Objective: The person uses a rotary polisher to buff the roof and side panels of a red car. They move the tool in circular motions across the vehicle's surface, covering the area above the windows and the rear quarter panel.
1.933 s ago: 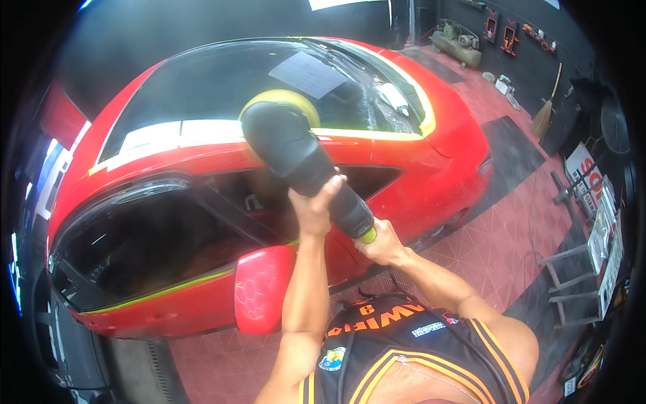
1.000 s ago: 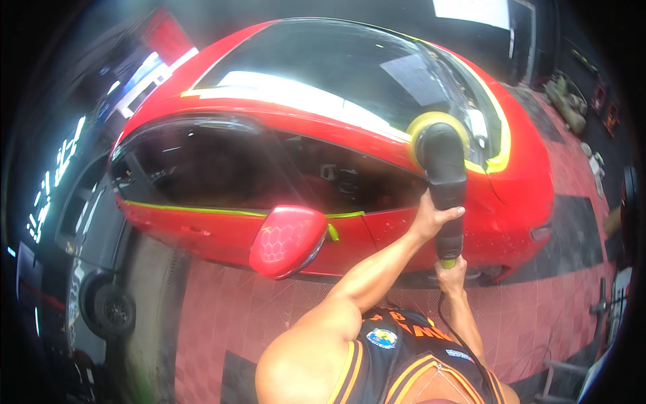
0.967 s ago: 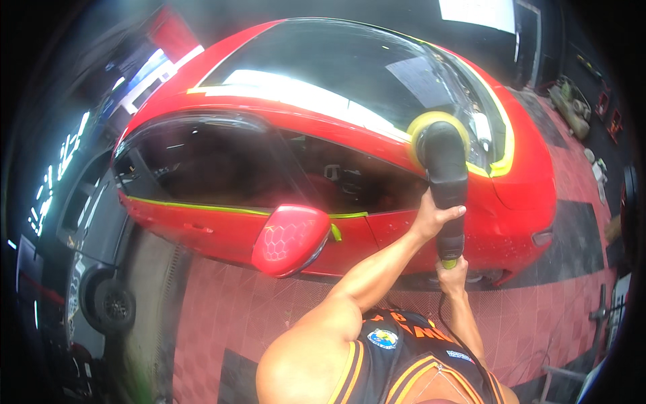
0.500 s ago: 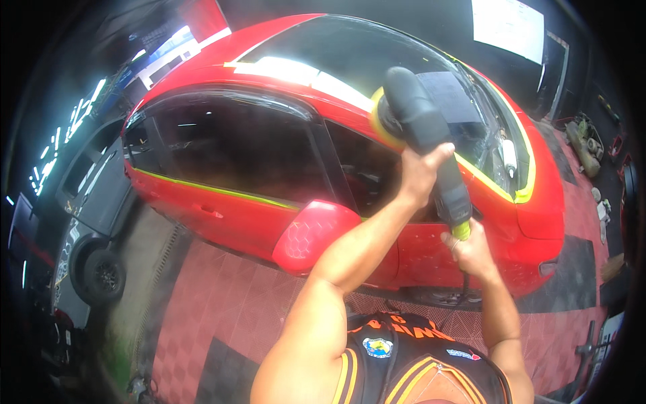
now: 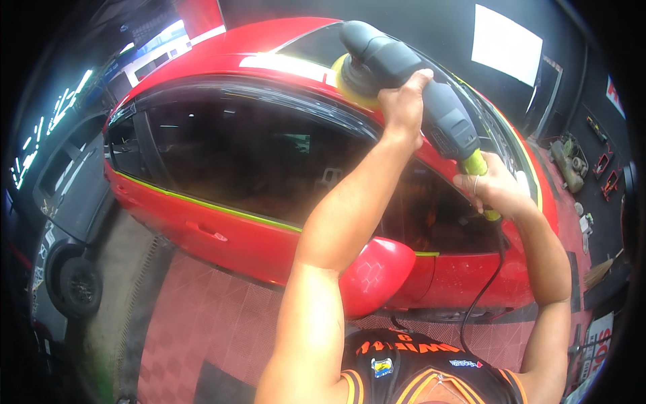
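A black car polisher (image 5: 447, 118) with a yellow foam pad (image 5: 352, 86) is tilted over the roof edge of a red car (image 5: 262, 44), above the front side window. The pad lies at the red strip beside the windshield; whether it presses flat I cannot tell. My left hand (image 5: 404, 108) is closed round the polisher's body just behind its head. Farther back, my right hand (image 5: 501, 185) grips the yellow-green rear end, where a black cord (image 5: 486, 286) hangs down. Yellow-green masking tape (image 5: 225, 215) runs along the lower edge of the side windows.
Below my left forearm, the red side mirror (image 5: 377, 276) juts out. Red floor tiles (image 5: 202, 316) lie alongside the car. A grey vehicle (image 5: 84, 182) with a dark wheel (image 5: 79, 286) stands at left. Assorted equipment (image 5: 568, 161) sits by the right wall.
Both hands have carried the polisher up and to the left, from the windshield's side edge toward the roof. My arms reach out farther, and the whole view has shifted somewhat.
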### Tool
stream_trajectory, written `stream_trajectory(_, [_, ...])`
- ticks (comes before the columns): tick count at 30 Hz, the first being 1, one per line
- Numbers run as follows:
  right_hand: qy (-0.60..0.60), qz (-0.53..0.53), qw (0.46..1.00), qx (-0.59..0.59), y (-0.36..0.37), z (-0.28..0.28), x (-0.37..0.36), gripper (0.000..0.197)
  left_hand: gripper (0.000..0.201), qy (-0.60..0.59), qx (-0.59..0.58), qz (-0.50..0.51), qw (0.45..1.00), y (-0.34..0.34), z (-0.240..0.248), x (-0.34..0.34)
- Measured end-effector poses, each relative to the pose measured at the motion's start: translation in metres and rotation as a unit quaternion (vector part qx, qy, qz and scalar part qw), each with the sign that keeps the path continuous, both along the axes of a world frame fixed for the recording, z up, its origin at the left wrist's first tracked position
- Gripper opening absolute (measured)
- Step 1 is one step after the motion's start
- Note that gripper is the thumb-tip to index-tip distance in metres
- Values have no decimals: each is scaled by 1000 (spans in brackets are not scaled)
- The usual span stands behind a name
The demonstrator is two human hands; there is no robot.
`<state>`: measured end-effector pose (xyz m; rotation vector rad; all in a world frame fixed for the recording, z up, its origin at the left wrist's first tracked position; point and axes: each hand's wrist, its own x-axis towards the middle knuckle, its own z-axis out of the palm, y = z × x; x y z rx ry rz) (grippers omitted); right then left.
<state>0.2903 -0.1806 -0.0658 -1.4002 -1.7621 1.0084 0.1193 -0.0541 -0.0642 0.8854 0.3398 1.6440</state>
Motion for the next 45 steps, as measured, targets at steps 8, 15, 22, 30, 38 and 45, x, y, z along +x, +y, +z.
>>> stream_trajectory(8, [-35, -3, 999, 28, 41, 45, -84, 29, 47, -29, 11, 40, 999, 48, 38, -83])
stream_trajectory(15, [-60, 22, 997, 42, 73, 61, -134, 24, 56, -8, 18, 65, 998, 72, 58, -139])
stream_trajectory(22, [-70, 43, 994, 68, 103, 73, -173, 24, 62, -24, 19, 83, 996, 96, 73, -183])
stream_trajectory(30, [-80, 25, 994, 69, 108, 86, -199, 24, 59, -45, 13, 88, 995, 110, 85, -205])
stream_trajectory(38, [-42, -11, 998, 44, 90, 68, -162, 20, 54, -31, 11, 71, 997, 93, 71, -160])
stream_trajectory(45, [-40, -21, 998, 35, 70, 60, -131, 23, 48, -16, -16, 29, 999, 76, 63, -125])
